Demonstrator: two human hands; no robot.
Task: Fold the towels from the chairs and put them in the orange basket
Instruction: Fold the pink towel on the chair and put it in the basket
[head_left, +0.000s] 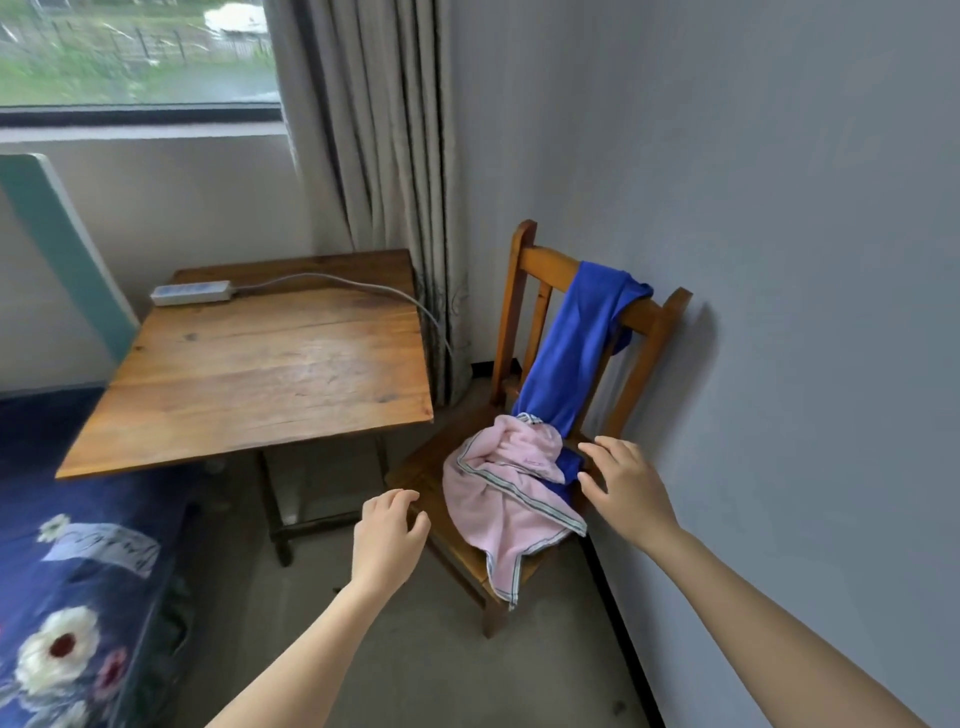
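Both hands hover empty with loose fingers, left hand by the seat's front edge, right hand just beside the pink towel crumpled on the seat. Best, I judge, to pinch two corners of its striped hem and lift it clear of the blue towel, which hangs from the backrest and runs under it. Two towels, one wooden chair, one table; no orange basket shows.

The wooden chair stands close against the wall on its right, leaving no way through there. Left of the chair, the table corner leaves only a narrow gap. The chair's front is open floor, and its slatted back closes the rear.
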